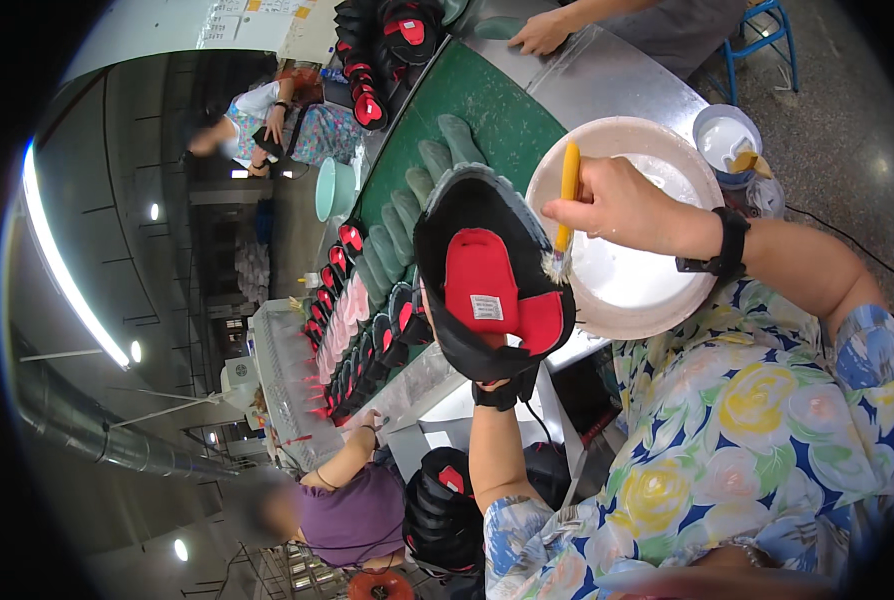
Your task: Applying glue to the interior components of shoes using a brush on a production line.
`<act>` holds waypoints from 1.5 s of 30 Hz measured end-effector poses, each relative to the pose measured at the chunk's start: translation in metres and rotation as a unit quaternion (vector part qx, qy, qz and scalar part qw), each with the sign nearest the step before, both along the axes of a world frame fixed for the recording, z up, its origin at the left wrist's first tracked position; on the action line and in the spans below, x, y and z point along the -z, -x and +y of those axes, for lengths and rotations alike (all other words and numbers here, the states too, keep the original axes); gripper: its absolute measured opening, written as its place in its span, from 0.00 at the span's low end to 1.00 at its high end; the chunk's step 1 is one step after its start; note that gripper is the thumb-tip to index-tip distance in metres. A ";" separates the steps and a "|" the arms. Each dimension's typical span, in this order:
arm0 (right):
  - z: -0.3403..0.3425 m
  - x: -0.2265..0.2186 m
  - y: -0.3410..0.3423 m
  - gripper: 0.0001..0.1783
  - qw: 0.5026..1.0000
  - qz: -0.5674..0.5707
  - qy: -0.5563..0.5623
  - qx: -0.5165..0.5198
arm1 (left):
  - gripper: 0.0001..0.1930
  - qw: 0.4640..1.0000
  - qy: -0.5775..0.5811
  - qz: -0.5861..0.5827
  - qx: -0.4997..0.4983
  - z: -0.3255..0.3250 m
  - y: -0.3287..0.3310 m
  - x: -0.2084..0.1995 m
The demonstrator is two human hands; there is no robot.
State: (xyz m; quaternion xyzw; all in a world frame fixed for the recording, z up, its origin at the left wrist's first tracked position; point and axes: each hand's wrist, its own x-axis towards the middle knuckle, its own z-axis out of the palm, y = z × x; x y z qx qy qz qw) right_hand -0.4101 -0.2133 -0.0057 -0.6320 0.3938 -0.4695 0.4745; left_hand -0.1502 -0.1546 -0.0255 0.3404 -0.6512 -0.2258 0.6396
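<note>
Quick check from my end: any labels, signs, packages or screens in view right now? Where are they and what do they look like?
Label: small white rectangle with fine print on the red insole of the black shoe upper held up by the left hand.
Wall sheets: white papers with a few yellow ones, at the top edge.
No packages or screens visible.

a long tabletop (577, 85) of grey metal runs through the view, with a green belt (487, 110) along its middle. the floor (847, 90) is grey speckled stone, glossy in places. a blue metal stool (762, 30) stands on it beside the tabletop. the ceiling (107, 180) is dark and panelled, with a long tube light (62, 270) and small round lamps (155, 211). a silver duct (97, 435) runs under it. a pale wall (167, 25) carries paper sheets.
</note>
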 end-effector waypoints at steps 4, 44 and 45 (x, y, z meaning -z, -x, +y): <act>0.010 0.003 -0.005 0.21 0.999 -0.001 -0.035 -0.033 | 0.26 0.998 0.020 0.058 0.001 0.003 0.010 0.005; -0.009 -0.008 0.012 0.13 0.951 0.137 0.141 -0.240 | 0.28 0.865 0.070 -0.446 -0.221 0.059 -0.087 0.053; -0.009 -0.011 0.013 0.12 0.946 0.156 0.106 -0.263 | 0.27 0.863 0.065 -0.447 -0.225 0.054 -0.095 0.051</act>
